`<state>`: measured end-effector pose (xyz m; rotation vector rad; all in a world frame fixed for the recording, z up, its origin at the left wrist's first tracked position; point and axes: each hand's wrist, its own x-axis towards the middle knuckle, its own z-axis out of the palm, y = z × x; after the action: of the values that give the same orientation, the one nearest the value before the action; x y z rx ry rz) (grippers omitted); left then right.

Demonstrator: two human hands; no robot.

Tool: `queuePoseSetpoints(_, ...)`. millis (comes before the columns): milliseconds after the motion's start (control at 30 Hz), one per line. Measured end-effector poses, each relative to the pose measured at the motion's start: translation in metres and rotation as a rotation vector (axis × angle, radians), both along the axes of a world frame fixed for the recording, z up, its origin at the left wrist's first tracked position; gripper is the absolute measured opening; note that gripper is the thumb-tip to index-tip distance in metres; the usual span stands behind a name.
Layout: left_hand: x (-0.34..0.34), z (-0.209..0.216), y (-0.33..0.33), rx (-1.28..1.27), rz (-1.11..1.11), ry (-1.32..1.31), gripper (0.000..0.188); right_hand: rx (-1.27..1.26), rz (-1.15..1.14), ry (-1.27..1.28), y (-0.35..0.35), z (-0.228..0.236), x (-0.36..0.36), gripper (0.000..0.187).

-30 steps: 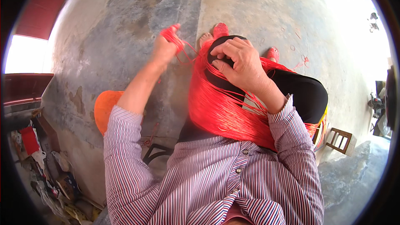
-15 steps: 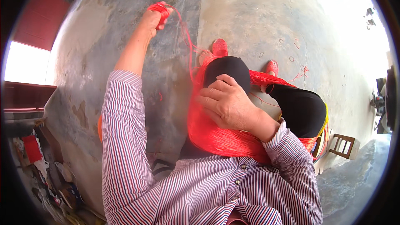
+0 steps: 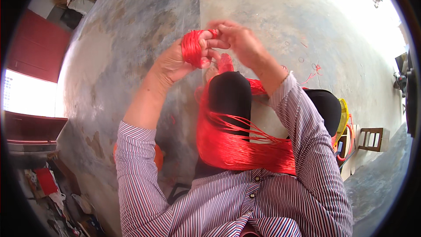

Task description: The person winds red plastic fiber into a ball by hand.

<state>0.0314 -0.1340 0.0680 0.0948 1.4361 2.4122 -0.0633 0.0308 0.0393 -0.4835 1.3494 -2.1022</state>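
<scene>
My left hand [image 3: 175, 61] is raised in front of my knees, its fingers curled. Many turns of red cord [image 3: 191, 49] are wound in a thick band around it. Close to its fingertips, my right hand [image 3: 247, 46] has its fingers drawn together at a red loop beside the left fingers. Motion blurs the right fingertips, and a reddish smear shows along them. Across my lap lies a large hank of red cord [image 3: 245, 153], draped over the black trouser leg [image 3: 230, 98], with several strands standing loose above it.
Scraps of red cord [image 3: 316, 67] lie on the concrete floor [image 3: 131, 61]. To the right stand a small wooden stool [image 3: 374, 139] and something yellow [image 3: 343, 118] beside my thigh. An orange round object [image 3: 158, 157] is partly behind my left arm. Clutter [image 3: 57, 197] fills the lower left.
My left hand has come in from the far left toward the middle. My right hand has left the lap hank and moved up beside it. The view has shifted somewhat.
</scene>
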Motion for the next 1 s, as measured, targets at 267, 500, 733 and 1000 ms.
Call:
queuePoseSetpoints(267, -0.016, -0.013, -0.027, 0.038, 0.332, 0.03, 0.05, 0.229, 0.394, 0.03, 0.047, -0.011, 0.02, 0.042)
queuePoseSetpoints(500, -0.052, -0.027, -0.032, 0.28, 0.494, 0.012, 0.03, 0.456, 0.307, 0.388, 0.062, 0.005, 0.01, 0.03)
queuePoseSetpoints(733, -0.054, -0.004, 0.007, -1.782, 0.159, 0.33, 0.047, 0.038, 0.045, 0.221, 0.11, 0.037, -0.021, 0.031)
queuePoseSetpoints(1000, -0.067, 0.039, 0.067, -0.047, 0.096, 0.479, 0.028, 0.393, -0.099, 0.362, 0.142, 0.001, -0.031, 0.033)
